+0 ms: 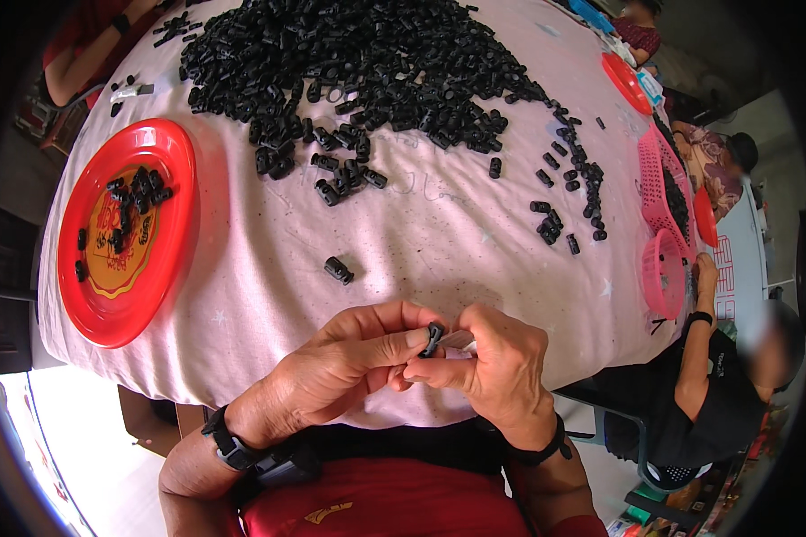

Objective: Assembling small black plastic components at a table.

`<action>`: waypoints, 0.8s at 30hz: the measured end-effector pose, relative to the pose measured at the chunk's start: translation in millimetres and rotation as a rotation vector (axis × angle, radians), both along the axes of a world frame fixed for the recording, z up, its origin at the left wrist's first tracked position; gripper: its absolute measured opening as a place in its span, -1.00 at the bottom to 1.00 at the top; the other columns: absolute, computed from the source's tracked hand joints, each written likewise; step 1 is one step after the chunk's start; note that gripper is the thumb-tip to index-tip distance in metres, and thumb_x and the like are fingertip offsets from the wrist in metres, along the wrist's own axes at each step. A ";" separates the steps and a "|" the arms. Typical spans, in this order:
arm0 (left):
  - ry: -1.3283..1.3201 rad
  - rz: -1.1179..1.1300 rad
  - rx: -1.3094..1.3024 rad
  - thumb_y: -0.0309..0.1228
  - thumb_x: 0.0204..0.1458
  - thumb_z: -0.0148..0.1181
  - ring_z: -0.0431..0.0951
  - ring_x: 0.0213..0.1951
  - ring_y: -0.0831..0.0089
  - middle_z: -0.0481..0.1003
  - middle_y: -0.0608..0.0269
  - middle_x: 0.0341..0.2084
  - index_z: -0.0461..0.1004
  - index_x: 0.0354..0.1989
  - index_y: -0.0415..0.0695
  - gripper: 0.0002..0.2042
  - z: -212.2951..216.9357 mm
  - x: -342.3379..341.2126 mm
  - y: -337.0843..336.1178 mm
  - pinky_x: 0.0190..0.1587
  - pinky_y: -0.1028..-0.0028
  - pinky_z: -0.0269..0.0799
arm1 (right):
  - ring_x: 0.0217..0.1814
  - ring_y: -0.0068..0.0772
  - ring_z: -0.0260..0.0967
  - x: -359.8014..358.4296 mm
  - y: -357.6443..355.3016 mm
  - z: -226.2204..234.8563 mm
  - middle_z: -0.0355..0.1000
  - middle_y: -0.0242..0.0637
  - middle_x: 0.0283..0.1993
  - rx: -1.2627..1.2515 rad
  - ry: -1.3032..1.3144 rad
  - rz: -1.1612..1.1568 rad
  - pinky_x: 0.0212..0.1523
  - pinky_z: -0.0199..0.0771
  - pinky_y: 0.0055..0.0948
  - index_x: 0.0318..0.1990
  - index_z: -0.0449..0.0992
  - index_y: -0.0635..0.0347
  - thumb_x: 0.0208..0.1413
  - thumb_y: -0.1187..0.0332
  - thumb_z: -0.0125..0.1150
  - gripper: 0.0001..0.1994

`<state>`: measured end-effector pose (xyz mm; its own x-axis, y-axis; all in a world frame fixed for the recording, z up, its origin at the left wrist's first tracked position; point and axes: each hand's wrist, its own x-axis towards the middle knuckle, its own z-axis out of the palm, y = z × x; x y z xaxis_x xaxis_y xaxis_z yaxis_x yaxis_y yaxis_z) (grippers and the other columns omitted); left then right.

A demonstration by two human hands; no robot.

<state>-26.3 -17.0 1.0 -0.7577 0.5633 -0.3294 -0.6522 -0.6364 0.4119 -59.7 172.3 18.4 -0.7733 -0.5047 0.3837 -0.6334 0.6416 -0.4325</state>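
Close to the table's near edge, my left hand [358, 358] pinches a small black plastic part [433, 338] between thumb and fingers. My right hand [506, 371] is closed around a thin, pale, blade-like strip [458, 340], whose tip meets the part; the rest of it is hidden in the fingers. A loose black part [338, 269] lies on the cloth just beyond my left hand. Farther off, a big heap of similar black parts [358, 63] spreads across the pink tablecloth [278, 242].
At the left stands a red plate [175, 242] with several black parts on it. Scattered parts [549, 222] lie right of the middle. Pink baskets [658, 268] and red plates line the right edge. Other people sit around the table; one person's hand [706, 273] rests near the baskets.
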 end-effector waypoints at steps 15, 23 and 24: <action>0.035 0.004 0.006 -0.42 0.19 0.11 0.46 -0.31 0.69 0.48 0.34 -0.20 0.39 0.03 -0.22 -0.73 -3.0 0.5 2.1 -0.24 0.65 0.41 | -0.75 -0.39 0.23 -0.3 1.1 0.2 0.18 -0.39 -0.74 0.006 -0.032 -0.002 -0.72 0.23 -0.40 -0.67 0.23 0.10 -0.28 -0.26 0.34 -0.39; 0.037 0.000 -0.002 -0.40 0.19 0.11 0.45 -0.31 0.69 0.49 0.35 -0.20 0.40 0.02 -0.21 -0.73 -2.1 -0.1 2.0 -0.23 0.65 0.40 | -0.74 -0.36 0.25 -1.4 2.4 -1.7 0.20 -0.36 -0.75 -0.011 -0.054 0.009 -0.71 0.24 -0.39 -0.67 0.24 0.10 -0.28 -0.26 0.34 -0.40; 0.037 -0.002 -0.008 -0.40 0.19 0.11 0.45 -0.31 0.69 0.49 0.35 -0.20 0.40 0.02 -0.21 -0.73 -2.6 0.3 1.9 -0.23 0.65 0.40 | -0.74 -0.36 0.25 -1.1 2.3 -1.8 0.20 -0.36 -0.75 -0.006 -0.057 0.010 -0.71 0.24 -0.39 -0.67 0.24 0.10 -0.28 -0.25 0.34 -0.40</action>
<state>-26.0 -15.0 -1.6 -0.7686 0.5620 -0.3057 -0.6374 -0.6317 0.4412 -60.8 174.6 16.6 -0.7891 -0.5103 0.3419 -0.6138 0.6329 -0.4720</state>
